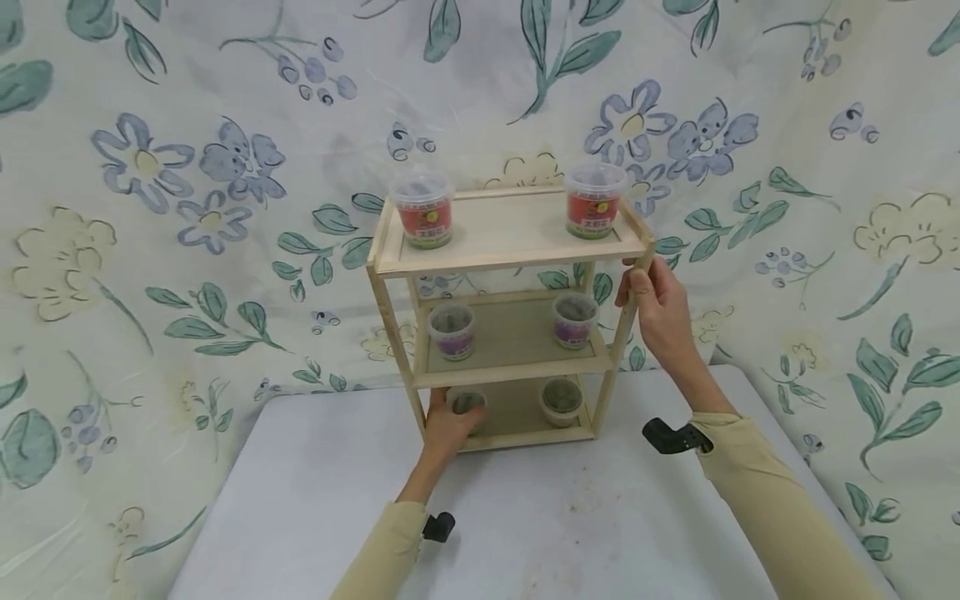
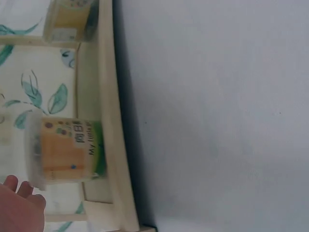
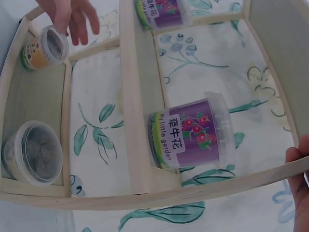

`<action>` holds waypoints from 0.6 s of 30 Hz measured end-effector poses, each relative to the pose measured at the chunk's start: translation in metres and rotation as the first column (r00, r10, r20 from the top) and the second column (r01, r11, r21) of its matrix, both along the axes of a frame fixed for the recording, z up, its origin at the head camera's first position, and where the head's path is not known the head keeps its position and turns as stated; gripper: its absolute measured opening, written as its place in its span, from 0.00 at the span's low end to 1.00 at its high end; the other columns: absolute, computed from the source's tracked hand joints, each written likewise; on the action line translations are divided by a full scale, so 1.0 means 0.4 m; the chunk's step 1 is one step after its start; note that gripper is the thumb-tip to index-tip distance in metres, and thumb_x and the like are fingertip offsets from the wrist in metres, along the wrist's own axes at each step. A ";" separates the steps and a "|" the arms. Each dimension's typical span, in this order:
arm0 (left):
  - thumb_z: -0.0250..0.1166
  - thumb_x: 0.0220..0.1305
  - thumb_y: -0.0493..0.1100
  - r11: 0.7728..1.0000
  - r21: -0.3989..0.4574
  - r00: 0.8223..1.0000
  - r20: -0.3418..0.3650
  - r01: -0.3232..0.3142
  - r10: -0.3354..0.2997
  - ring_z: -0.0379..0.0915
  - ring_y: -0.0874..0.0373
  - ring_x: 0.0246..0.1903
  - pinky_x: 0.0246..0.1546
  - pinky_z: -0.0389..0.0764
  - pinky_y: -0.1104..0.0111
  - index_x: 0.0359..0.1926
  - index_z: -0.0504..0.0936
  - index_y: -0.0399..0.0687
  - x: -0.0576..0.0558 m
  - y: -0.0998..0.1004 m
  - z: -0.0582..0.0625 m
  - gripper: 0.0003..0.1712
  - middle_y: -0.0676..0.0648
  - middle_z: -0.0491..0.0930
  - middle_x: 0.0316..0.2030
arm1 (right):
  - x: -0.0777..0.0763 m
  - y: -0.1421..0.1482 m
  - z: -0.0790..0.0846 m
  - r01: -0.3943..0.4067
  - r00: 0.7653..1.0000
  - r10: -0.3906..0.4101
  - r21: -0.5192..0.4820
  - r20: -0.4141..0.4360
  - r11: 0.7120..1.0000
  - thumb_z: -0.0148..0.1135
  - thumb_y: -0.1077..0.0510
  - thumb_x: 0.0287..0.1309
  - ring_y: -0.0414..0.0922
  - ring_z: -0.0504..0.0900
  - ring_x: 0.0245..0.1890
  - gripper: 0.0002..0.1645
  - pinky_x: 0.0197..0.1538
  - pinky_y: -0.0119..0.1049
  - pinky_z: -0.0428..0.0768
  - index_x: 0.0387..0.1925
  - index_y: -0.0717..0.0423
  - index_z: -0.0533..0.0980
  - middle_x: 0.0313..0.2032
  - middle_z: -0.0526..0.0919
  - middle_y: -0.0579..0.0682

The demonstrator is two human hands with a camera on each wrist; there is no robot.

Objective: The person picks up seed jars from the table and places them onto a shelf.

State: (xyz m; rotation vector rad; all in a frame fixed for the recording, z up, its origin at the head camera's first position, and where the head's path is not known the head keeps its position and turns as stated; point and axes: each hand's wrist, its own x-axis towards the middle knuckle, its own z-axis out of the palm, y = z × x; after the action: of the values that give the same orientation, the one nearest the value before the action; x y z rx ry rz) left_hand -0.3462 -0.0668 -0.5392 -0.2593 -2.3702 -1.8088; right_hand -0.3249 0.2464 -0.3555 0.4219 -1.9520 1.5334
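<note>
A three-tier wooden shelf (image 1: pixel 510 229) stands on the white table, with two lidded plastic cups on each tier. On the lowest tier, my left hand (image 1: pixel 445 432) is at the left cup, which has an orange label (image 2: pixel 65 150). Its thumb lies by the cup's rim, and the other fingers are loosely extended, apart from the cup's side in the right wrist view. My right hand (image 1: pixel 663 312) grips the shelf's right front post below the top tier, fingers curled round it. The lower right cup (image 3: pixel 36 152) stands beyond the left hand's reach.
Two red-labelled cups, one at left (image 1: pixel 423 212) and one at right (image 1: pixel 594 200), stand on the top tier. Purple-labelled cups (image 3: pixel 190 133) are on the middle tier. Behind the white table (image 1: pixel 315 492) hangs a floral cloth (image 1: pixel 225 317).
</note>
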 end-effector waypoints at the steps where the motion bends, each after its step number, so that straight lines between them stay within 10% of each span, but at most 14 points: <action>1: 0.72 0.54 0.37 1.000 -0.003 1.000 -0.019 0.001 -0.001 0.59 0.41 0.68 0.66 0.60 0.42 0.72 0.58 0.48 0.003 0.000 0.007 0.48 0.38 0.65 0.67 | -0.002 0.000 -0.005 -0.001 1.000 0.000 0.013 0.013 1.000 0.43 0.61 0.76 0.39 0.75 0.28 0.15 0.41 0.28 0.75 0.51 0.69 0.70 0.29 0.75 0.55; 18: 0.72 0.54 0.32 0.993 0.019 0.989 -0.099 0.113 -0.110 0.55 0.46 0.72 0.73 0.52 0.56 0.71 0.59 0.37 0.098 -0.050 0.089 0.46 0.40 0.63 0.69 | 0.005 0.059 -0.166 0.029 0.974 -0.080 0.239 0.210 0.971 0.47 0.56 0.76 0.44 0.75 0.52 0.22 0.49 0.22 0.72 0.62 0.67 0.68 0.52 0.79 0.64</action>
State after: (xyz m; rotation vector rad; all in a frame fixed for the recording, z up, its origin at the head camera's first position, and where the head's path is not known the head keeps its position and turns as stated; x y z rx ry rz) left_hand -0.3071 -0.0867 -0.5037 -0.4751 -2.3082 -1.8261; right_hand -0.3228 0.2698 -0.4218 0.3027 -2.3090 1.3669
